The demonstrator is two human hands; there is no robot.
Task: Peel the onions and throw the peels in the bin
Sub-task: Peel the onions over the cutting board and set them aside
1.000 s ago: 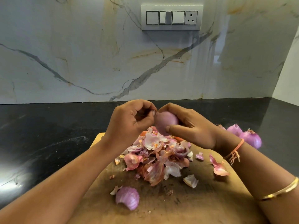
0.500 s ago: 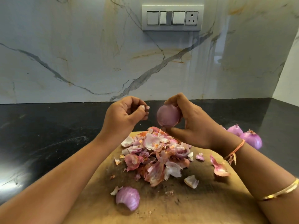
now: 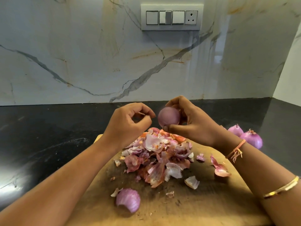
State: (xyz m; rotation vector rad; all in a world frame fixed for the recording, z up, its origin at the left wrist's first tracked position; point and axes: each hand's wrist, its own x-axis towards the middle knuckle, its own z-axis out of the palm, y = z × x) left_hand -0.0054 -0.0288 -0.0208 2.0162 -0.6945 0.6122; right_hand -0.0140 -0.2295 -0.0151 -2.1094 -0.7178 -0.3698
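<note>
Wooden board [image 3: 211, 201] bears peels [image 3: 156, 154]; right fingers [image 3: 176, 128] grip onion [image 3: 169, 118]; left fingers [image 3: 149, 112] pinch scrap [image 3: 141, 113].

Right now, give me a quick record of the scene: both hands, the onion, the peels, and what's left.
Left hand: fingers curled, pinching what looks like a small peel scrap
Right hand: holds onion, seemingly peeled, over the wooden board
Peel pile: heaped on the board
Other onions: two on black counter, right of board
Bin: not in view

veined marble wall [image 3: 81, 54], switch panel [image 3: 171, 17], black counter [image 3: 40, 128]
</note>
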